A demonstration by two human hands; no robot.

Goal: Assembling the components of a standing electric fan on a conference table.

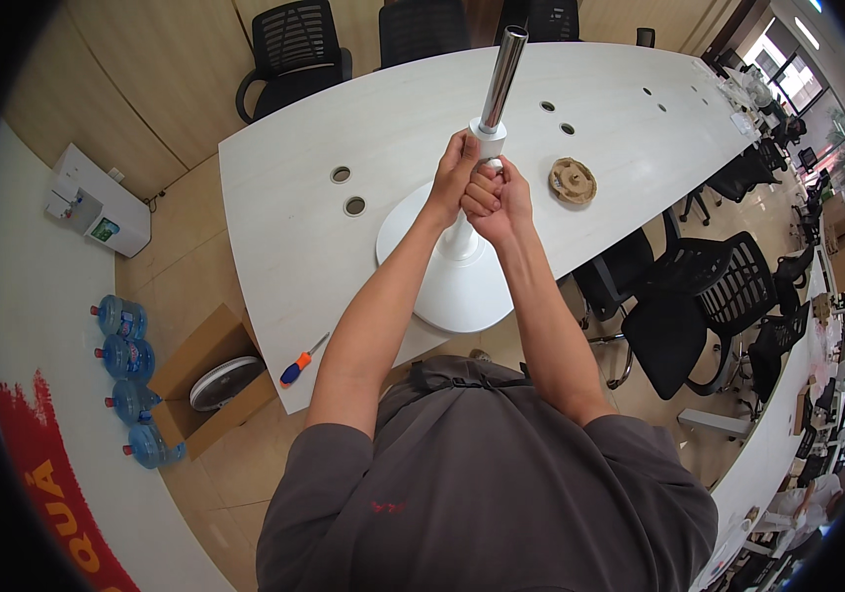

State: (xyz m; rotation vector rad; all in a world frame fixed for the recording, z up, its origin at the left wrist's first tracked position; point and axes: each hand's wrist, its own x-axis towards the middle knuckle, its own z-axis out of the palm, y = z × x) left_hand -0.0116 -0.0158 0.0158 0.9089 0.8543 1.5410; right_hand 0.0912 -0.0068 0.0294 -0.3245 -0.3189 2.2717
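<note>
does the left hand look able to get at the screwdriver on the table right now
Probably yes: the screwdriver lies uncovered near the edge of the table, left of the left hand, which would likely have to let go of the pedestal stand first.

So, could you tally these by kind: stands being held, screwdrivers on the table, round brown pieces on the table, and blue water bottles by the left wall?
White stand: 1
Screwdriver: 1
Round brown piece: 1
Blue water bottles: 4
Total: 7
</note>
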